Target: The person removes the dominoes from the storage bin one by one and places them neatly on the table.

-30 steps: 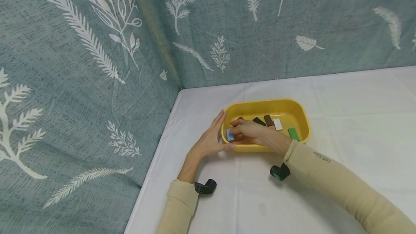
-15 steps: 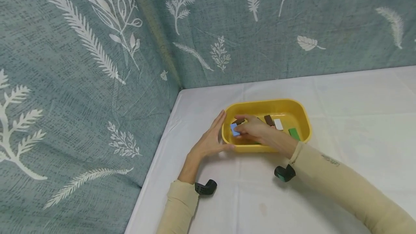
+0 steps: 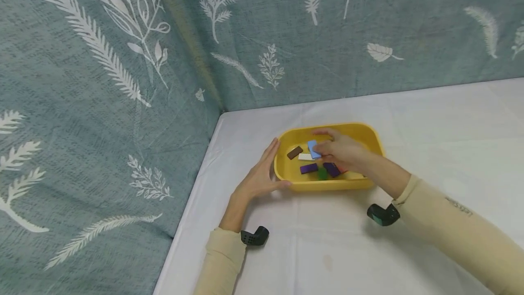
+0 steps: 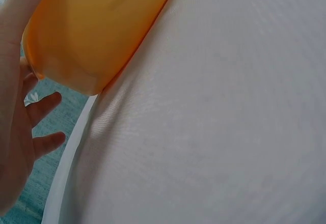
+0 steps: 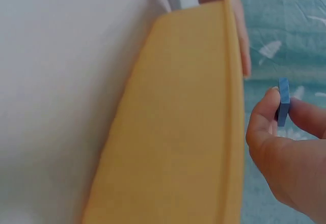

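A yellow plastic tray sits on the table in the head view, with small coloured blocks inside. My right hand is over the tray and pinches a light blue block between thumb and fingertips. In the right wrist view the blue block stands on edge above the rim. My left hand rests against the tray's left end, fingers straight along that end and thumb at the front wall. Below the blue block lie a brown block, a white block, a purple block and a green block.
A white cloth covers the table. Teal curtains with white leaf prints hang behind it and along the left side. A darker purple block also lies in the tray; the tray's right part is mostly hidden by my right hand and forearm.
My right hand has lifted the blue block from the tray's left end and carried it right and toward the back. My left hand stays at the tray's end.
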Available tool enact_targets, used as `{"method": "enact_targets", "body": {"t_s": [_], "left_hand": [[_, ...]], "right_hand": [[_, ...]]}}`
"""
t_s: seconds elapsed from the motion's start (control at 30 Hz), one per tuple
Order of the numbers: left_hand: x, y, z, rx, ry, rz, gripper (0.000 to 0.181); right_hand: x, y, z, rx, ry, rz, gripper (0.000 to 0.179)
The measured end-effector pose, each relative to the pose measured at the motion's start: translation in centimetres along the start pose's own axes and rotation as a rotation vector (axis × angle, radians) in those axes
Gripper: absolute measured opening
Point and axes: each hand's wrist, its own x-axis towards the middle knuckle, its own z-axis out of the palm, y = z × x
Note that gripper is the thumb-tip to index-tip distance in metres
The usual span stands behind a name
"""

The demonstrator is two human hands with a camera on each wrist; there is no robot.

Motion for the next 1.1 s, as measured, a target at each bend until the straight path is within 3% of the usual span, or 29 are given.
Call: {"method": "enact_targets", "body": {"t_s": [0.2,0.4,0.6,1.1], "left_hand": [[0.0,0.1,-0.1,0.012,-0.004,-0.01,0.133],[0.0,0.0,0.0,0.028,0.003,-0.015,0.133],[0.0,-0.1,0.0,0.012,0.003,-0.003,0.133],[0.1,0.2,0.2,-0.013,0.005,0.009,0.131]], "right_hand": [[-1.8,-0.6,-2.0,-0.02,0.042,0.011,0.059],[-3.0,-0.7,-3.7,-0.006,0.034,-0.011,0.062],[-3.8,-0.7,-5.2,-0.069,0.079,-0.002,0.059],[-6.7,0.2,-11.6,-0.086,0.171,0.002,0.064]]}}
